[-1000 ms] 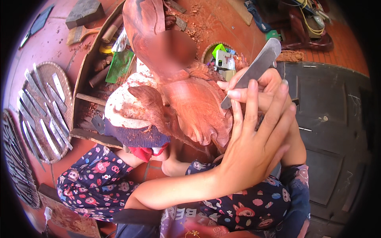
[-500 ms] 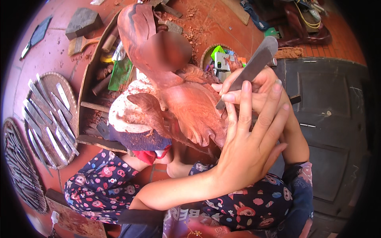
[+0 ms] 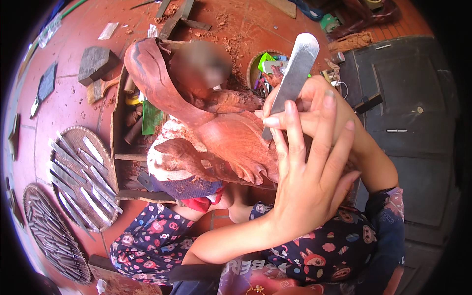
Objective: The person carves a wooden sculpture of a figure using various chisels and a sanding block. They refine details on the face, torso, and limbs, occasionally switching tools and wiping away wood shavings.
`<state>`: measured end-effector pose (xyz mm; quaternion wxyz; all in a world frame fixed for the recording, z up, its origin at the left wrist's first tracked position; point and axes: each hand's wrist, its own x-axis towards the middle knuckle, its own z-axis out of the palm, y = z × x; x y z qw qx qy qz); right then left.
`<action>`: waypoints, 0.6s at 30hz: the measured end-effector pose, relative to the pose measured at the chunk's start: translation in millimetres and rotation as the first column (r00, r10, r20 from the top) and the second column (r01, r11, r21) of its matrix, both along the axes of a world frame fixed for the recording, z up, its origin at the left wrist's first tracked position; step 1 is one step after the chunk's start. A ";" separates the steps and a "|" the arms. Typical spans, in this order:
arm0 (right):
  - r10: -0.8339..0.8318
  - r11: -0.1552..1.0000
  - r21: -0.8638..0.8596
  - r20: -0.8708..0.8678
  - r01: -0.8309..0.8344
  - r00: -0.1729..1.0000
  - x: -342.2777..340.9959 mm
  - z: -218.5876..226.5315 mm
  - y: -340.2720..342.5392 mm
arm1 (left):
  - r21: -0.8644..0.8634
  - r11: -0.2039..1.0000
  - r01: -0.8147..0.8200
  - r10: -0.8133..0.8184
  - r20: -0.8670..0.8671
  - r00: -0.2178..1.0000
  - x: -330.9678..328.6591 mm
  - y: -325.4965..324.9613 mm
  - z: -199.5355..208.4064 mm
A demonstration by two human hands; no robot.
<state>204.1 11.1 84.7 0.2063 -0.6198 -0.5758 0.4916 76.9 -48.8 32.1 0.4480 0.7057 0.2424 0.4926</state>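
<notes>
Pinching the chisel point(image 3: 297, 69) between thumb and fingers in the right grip point(image 3: 314, 93), at the right side of the carving point(image 3: 221, 140), as in the earlier frames. Now holding it more upright than half a second ago, less slanted away from the carving, with its narrow lower end down at the wood; cannot tell whether cutting in. Spreading the left grip point(image 3: 307, 182) just right of the carving's lower edge, back of the hand up, fingers fanned, little fingertip close beside the chisel, much as before. Showing the carving in front of the person, above a blue cloth point(image 3: 189, 191), its upper end now lower and further left in view, with more of the floor point(image 3: 236, 22) beyond it. Left of the carving, sitting further into view than before: a round tray point(image 3: 111, 162) of pale blades, and beyond that a heap of dark tools point(image 3: 53, 226). Farther up on the carving's left, a brush point(image 3: 101, 89) against a grey block point(image 3: 97, 65); well to its right, a dark panel point(image 3: 408, 98).
</notes>
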 end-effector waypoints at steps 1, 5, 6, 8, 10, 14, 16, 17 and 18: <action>0.032 0.999 0.039 -0.009 -0.031 0.999 0.7 -2.9 -3.2 | -0.009 1.000 0.015 -0.015 -0.007 1.000 -4.5 -4.6 3.8; -0.067 0.998 -0.003 -0.057 0.067 0.996 1.4 -2.9 -4.0 | 0.009 1.000 0.014 -0.014 0.002 1.000 2.3 0.5 -5.1; -0.103 0.995 -0.023 -0.061 0.102 0.993 2.0 -0.9 -1.1 | 0.018 1.000 0.011 -0.010 -0.014 1.000 2.9 1.2 -4.0; -0.095 0.995 -0.005 0.005 0.095 0.995 -3.7 -0.8 -6.0 | 0.015 1.000 0.021 -0.020 -0.022 1.000 -0.9 -1.5 -0.1; -0.075 0.997 0.011 -0.034 0.076 0.997 -4.5 -5.1 -10.0 | -0.018 0.999 0.044 -0.044 -0.010 0.999 -8.2 -6.8 3.3; -0.150 0.988 -0.041 0.035 0.151 0.988 -5.2 3.3 -4.4 | 0.020 1.000 0.021 -0.020 -0.019 1.000 1.0 0.2 -1.4; -0.160 0.986 -0.052 0.040 0.162 0.986 -8.1 2.6 -5.4 | 0.001 0.999 0.047 -0.047 -0.031 0.998 -5.9 -3.4 3.0; -0.141 0.988 -0.055 0.032 0.143 0.989 -6.5 2.6 -4.0 | 0.011 1.000 0.029 -0.029 -0.020 0.999 -2.8 -1.3 1.1; -0.123 0.990 -0.063 0.022 0.125 0.992 -6.1 2.1 -3.5 | 0.018 1.000 0.012 -0.012 -0.011 1.000 1.2 0.4 -2.1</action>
